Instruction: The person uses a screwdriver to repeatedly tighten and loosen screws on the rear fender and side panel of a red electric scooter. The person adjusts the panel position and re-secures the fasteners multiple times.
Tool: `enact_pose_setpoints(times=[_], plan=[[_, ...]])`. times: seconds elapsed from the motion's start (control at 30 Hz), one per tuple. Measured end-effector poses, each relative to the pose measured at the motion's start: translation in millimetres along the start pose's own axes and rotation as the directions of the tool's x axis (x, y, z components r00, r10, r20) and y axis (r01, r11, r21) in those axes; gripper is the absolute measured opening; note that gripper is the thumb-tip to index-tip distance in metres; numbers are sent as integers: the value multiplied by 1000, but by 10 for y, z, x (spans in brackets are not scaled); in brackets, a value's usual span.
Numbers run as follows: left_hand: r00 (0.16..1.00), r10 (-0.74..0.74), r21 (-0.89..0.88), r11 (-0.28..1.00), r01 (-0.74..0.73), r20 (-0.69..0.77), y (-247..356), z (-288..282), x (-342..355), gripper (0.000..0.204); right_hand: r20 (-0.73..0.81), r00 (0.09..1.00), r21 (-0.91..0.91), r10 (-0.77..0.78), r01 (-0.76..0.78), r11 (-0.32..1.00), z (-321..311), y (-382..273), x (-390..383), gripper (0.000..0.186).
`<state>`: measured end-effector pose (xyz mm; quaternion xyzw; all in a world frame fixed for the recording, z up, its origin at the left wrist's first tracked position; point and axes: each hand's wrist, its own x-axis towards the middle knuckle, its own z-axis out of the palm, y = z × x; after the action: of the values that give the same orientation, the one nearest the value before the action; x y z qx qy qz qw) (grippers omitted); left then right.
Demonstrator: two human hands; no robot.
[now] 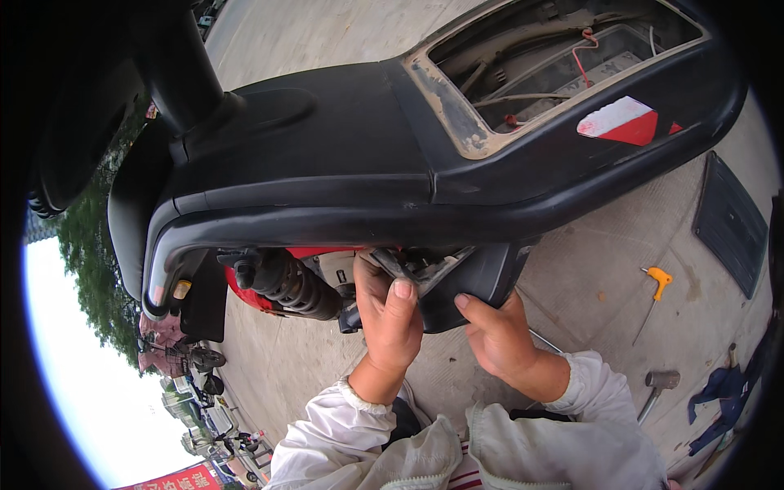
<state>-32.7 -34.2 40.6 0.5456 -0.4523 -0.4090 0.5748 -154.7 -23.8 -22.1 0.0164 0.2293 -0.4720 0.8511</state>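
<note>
A black scooter body (318,135) spans the view, and below its lower edge sits a black plastic cover (467,292). My left hand (390,318) is closed on the cover's left end, thumb in front and fingers reaching up behind a dusty edge. With its thumb pressed on the front face, my right hand (502,339) grips the cover's lower right part; its other fingers are hidden behind. A dark gap with dusty parts shows between cover and body. Left of my left hand stands a black shock absorber (298,286).
An uncovered compartment (469,135) with loose red wires lies at the upper right. On the concrete to the right are a yellow-handled screwdriver (657,283), a hammer (660,380), a flat black panel (729,224) and dark blue cloth (723,396). Parked bikes (196,359) stand far left.
</note>
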Motion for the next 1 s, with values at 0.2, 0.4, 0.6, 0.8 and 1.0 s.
enact_pose_setpoints(times=[0.2,0.4,0.6,0.8,1.0], plan=[[999,-34,-27,999,34,7,39,21,56,71,-25,1000,-8,2,-2,1000,17,1,-14,36],[997,-71,-34,997,72,25,71,-30,68,72,-13,1000,-19,-15,15,1000,52,-25,-25,37],[989,-142,-6,990,142,-49,172,68,95,66,20,1000,-46,-24,25,999,-15,-1,-21,39],[978,-194,27,980,197,-81,224,71,86,61,-1,1000,-26,-31,31,999,46,-26,-16,38],[959,-278,65,958,281,-46,240,-15,71,61,7,1000,-43,-19,19,999,11,-7,-23,36]])
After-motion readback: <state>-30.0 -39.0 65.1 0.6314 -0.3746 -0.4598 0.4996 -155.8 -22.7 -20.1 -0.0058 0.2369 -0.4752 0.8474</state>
